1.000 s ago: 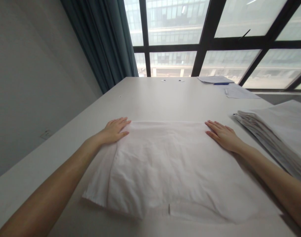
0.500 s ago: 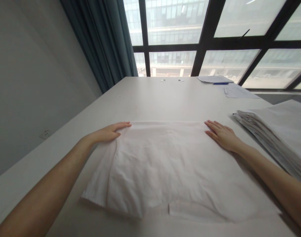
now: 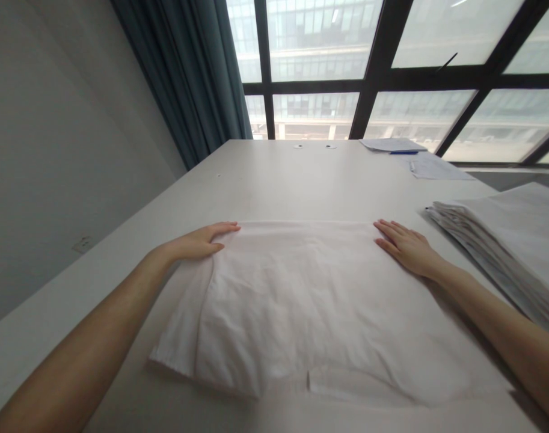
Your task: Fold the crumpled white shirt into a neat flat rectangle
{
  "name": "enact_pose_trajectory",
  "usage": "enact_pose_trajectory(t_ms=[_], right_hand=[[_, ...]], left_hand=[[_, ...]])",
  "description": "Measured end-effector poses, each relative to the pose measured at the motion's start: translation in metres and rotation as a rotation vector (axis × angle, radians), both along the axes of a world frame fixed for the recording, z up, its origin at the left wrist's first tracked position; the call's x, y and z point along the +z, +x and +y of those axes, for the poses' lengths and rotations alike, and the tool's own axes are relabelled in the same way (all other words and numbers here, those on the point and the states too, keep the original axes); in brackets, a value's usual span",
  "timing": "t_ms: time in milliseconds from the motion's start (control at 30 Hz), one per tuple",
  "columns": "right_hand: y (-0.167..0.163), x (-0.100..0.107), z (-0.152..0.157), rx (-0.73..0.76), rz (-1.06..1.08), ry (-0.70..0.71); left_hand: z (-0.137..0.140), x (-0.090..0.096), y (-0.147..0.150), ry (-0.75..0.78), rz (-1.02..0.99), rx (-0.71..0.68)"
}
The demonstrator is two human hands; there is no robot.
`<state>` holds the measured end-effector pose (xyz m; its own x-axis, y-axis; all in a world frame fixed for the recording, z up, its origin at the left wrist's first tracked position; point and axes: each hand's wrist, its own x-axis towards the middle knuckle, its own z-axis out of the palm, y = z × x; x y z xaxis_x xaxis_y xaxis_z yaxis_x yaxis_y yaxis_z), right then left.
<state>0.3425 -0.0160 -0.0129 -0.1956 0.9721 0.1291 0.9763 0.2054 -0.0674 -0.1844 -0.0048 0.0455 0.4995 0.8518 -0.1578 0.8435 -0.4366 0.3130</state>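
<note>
Two-handed, touching the far corners of a broad, flat, white folded cloth (image 3: 319, 300), lying near on a smooth white table (image 3: 274, 186), with bare left hand (image 3: 195, 242) and bare right hand (image 3: 407, 248); holding fingers extended and thumbs apart, gripping nothing, apparently steadying the straight far edge.

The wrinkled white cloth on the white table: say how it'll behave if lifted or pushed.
The wrinkled white cloth is probably floppy, its soft creases suggesting it would droop when lifted. Its thin-looking edges suggest it may be light for its spread. Pushed, it might bunch, since loose ripples cross it.
</note>
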Motion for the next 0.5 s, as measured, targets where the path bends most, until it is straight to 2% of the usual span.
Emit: enact_pose_trajectory(t_ms=[133,267,400,500], right_hand=[[-0.001,0.002,-0.001,-0.008,-0.001,-0.010],[-0.002,0.003,-0.002,-0.014,-0.002,-0.017],[-0.003,0.003,-0.002,-0.020,-0.007,-0.018],[-0.005,0.004,-0.003,-0.027,-0.011,-0.021]], left_hand=[[-0.001,0.002,-0.002,-0.021,-0.009,-0.012],[0.000,0.000,0.003,0.020,0.007,0.050],[-0.007,-0.012,0.031,0.185,0.147,0.107],[-0.020,-0.026,0.060,0.234,0.170,0.046]])
